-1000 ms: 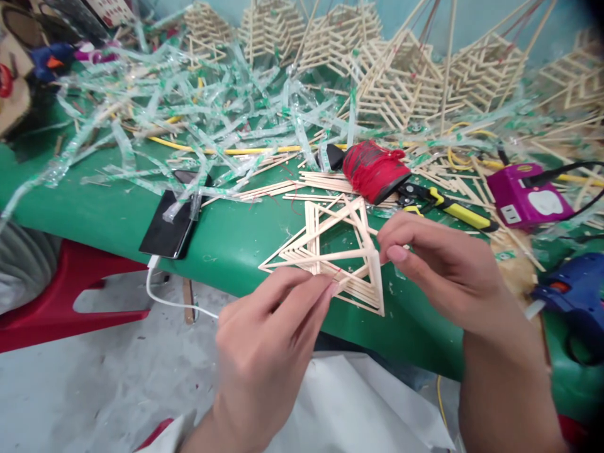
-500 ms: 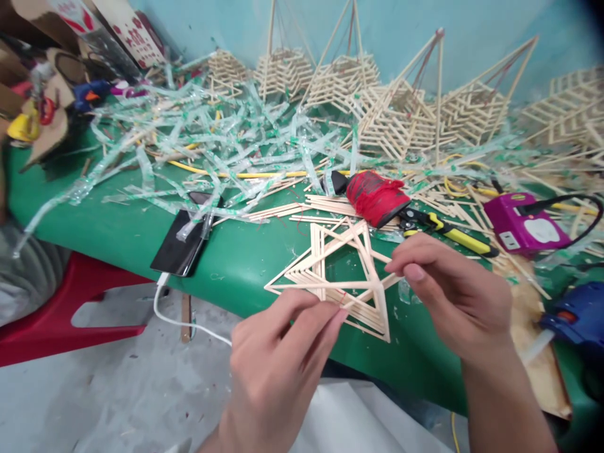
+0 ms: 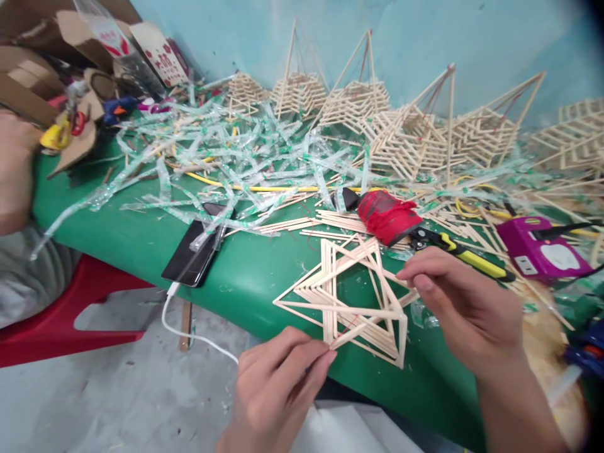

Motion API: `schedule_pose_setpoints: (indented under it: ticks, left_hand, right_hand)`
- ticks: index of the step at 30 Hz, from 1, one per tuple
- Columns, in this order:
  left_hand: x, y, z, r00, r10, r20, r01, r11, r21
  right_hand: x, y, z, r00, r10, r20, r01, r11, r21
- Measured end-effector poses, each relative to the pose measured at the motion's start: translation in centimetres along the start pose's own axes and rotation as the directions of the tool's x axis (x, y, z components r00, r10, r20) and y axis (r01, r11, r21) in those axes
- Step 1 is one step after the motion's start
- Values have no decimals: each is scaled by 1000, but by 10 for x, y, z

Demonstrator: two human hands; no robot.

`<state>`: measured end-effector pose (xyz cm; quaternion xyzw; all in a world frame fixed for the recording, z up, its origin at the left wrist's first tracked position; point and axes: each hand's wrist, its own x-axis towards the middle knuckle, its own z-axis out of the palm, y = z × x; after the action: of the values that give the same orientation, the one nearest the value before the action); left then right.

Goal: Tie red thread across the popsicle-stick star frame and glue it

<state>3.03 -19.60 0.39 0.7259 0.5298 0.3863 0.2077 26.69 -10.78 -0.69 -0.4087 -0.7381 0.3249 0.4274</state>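
Observation:
A star-shaped frame of stacked thin wooden sticks (image 3: pixel 330 306) sits over the near edge of the green table, tilted. A bit of red thread (image 3: pixel 355 316) shows on its lower sticks. My left hand (image 3: pixel 285 377) is closed, with thumb and forefinger pinching the frame's lower left tip. On the other side, my right hand (image 3: pixel 465 311) is closed around the frame's right tip, which its fingers partly hide. Just behind the frame lies a spool of red thread (image 3: pixel 384 217), beside yellow-and-black pliers (image 3: pixel 472 257).
Plastic strips (image 3: pixel 264 151) cover the back of the green table (image 3: pixel 255 277). Several finished stick frames (image 3: pixel 408 145) stand along the wall. A phone (image 3: pixel 191 255) with a white cable lies left, a purple power block (image 3: pixel 542 248) right. Another person's arm (image 3: pixel 16 173) rests at far left.
My left hand has moved down along the frame to its lower left tip. My right hand keeps its pinch. The view has shifted, and another person's arm shows at the left.

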Motion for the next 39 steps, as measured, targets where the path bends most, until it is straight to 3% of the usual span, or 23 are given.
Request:
schedule_pose_setpoints:
  ticks: [4, 8, 10, 13, 17, 19, 20, 23, 26, 29, 34, 39]
  left_hand:
    - [-10, -10, 0, 999, -4, 34, 5, 1000, -25]
    - [-8, -15, -23, 986, -27, 167, 40, 997, -70]
    - [6, -21, -40, 985, -18, 172, 28, 998, -56]
    - [45, -41, -53, 1000, 5, 30, -8, 997, 77]
    - [110, -81, -34, 985, 36, 169, -75, 970, 229]
    - [138, -99, -17, 949, 42, 311, -162, 914, 373]
    - [149, -106, -9, 919, 52, 391, -234, 870, 434]
    - [170, -122, 8, 884, 59, 463, -287, 852, 438]
    - [177, -130, 12, 872, 58, 486, -292, 858, 422]
    - [177, -131, 7, 890, 51, 454, -260, 874, 411]
    - [178, -129, -18, 915, 36, 403, -208, 896, 393]
    - [169, -130, -40, 907, -1, 422, -202, 877, 436]
  right_hand:
    - [-3, 3, -1, 1000, -3, -9, 3, 1000, -18]
    - [-9, 7, -6, 1000, 21, -16, -23, 997, -70]
    - [-13, 9, -9, 999, 31, -36, -34, 995, -89]
    - [-21, 10, -10, 997, 40, -68, -46, 995, -89]
    - [-30, 11, -10, 995, 62, -74, -69, 993, -101]
    - [-34, 11, -11, 995, 69, -76, -78, 990, -118]
    - [-36, 10, -12, 994, 70, -80, -80, 989, -125]
    - [-41, 10, -14, 993, 68, -101, -82, 987, -142]
    - [-43, 10, -16, 992, 63, -107, -80, 984, -160]
    - [-44, 11, -17, 992, 57, -110, -75, 983, -167]
    - [-43, 10, -17, 990, 53, -128, -70, 988, -135]
    - [-40, 9, -18, 989, 65, -134, -82, 988, -130]
